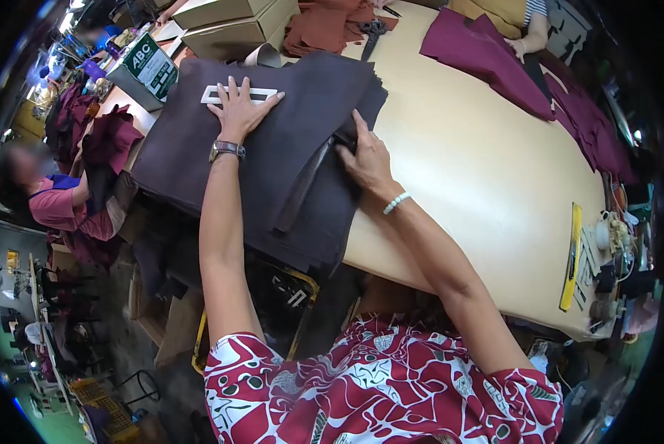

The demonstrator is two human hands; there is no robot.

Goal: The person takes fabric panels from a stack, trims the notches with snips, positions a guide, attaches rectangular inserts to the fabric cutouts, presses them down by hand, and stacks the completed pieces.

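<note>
A thick stack of dark brown sheets (199, 163), like leather or cloth, lies across the table in front of me. On top of it rests a small white rectangular frame (265, 95) with a slot. My left hand (239, 109), wearing a watch, presses flat over this frame with fingers spread. At the stack's right edge my right hand (367, 159), with a pale bead bracelet, grips the edge of the upper sheet. That edge is folded back, showing a shinier strip (302, 189). Part of the right fingers is hidden by the material.
Cardboard boxes (225, 33), a green-and-white box (143, 70) and rust-coloured pieces (324, 28) stand at the back. Maroon pieces (487, 63) lie far right near another person's hand (518, 49). A yellow ruler (571, 255) lies at the right. A person in pink (54, 203) works at left.
</note>
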